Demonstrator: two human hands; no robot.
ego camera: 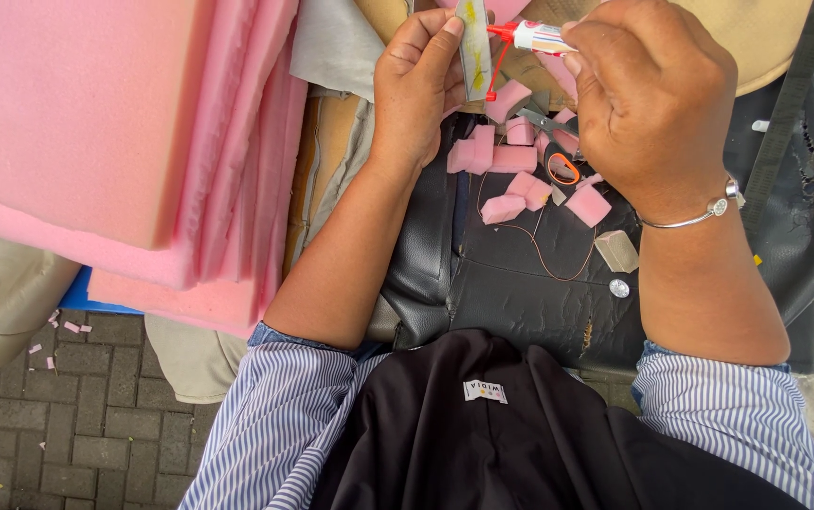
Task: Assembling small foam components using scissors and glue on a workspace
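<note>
Glue going onto a foam strip

Left hand (416, 85) pinches the strip (474, 47) upright; right hand (648, 94) grips the glue tube (534, 36), nozzle touching it, above pink foam scraps (520, 179).

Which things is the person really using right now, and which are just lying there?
In use:
- left hand holding a narrow strip
- right hand squeezing a small glue tube onto it

Lying about:
- small pink foam pieces
- scissors
- pink foam sheets
- thin red thread
- dark ruler
</note>
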